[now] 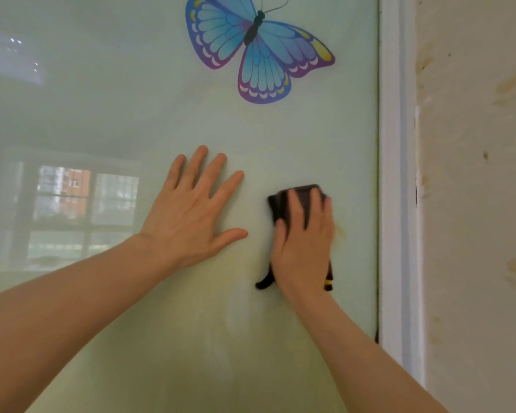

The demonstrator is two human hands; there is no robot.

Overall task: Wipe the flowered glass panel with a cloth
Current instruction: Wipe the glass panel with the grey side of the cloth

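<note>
Glass panel (102, 120): pale green, upright, window reflection at left. Left hand (191, 216): flat on glass, fingers spread wide. Butterfly decal (259, 52): above. Right hand (303, 242): fingers straight, pressing dark cloth (298, 195) against panel. White frame (396, 174), stained wall (474, 204): right.

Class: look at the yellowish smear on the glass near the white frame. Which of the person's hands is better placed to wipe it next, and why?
The right hand. It presses the dark cloth on the glass panel right beside the smear. The left hand lies flat, bare and farther away.
</note>
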